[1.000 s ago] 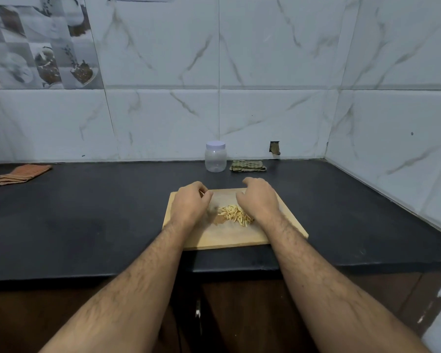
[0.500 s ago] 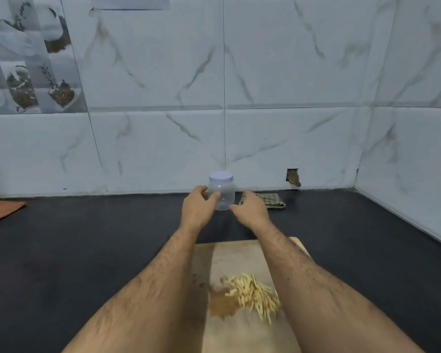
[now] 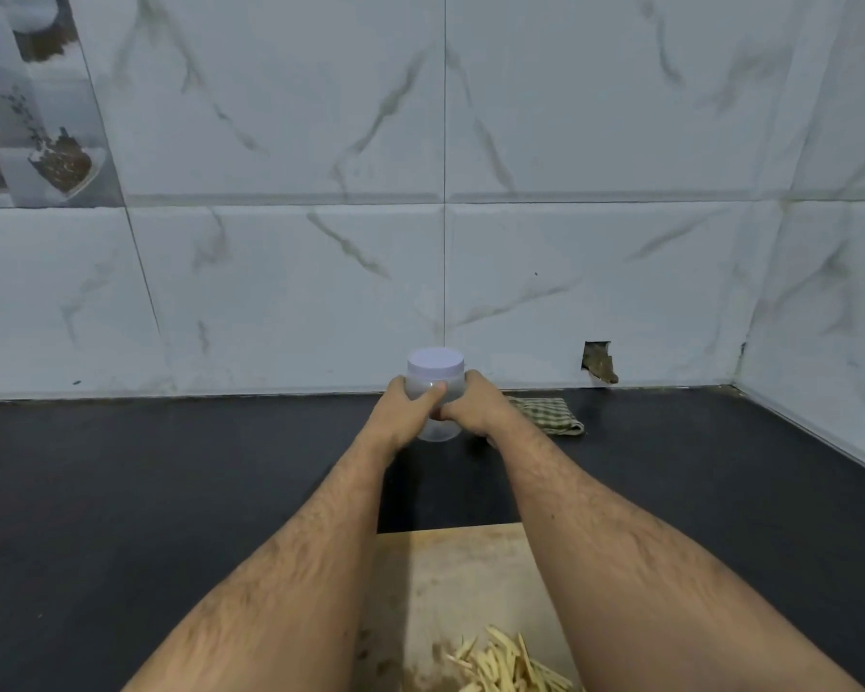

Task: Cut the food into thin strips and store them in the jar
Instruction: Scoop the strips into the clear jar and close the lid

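A small clear plastic jar (image 3: 435, 379) with a white lid stands at the back of the black counter, near the wall. My left hand (image 3: 406, 409) grips its left side, thumb across the front. My right hand (image 3: 480, 407) holds its right side, fingers curled round it. The lid is on. Between my forearms lies the wooden cutting board (image 3: 450, 576). A pile of pale thin food strips (image 3: 505, 666) sits on the board at the bottom edge of the view, partly cut off.
A folded green checked cloth (image 3: 550, 414) lies just right of the jar. The marble-tiled wall, with a small hole (image 3: 599, 362), runs behind it; a side wall closes the counter on the right. Black counter (image 3: 171, 491) stretches to the left.
Both hands left the strips on the board and reached back to the jar; they now grip it from both sides. The view has moved closer to the wall.
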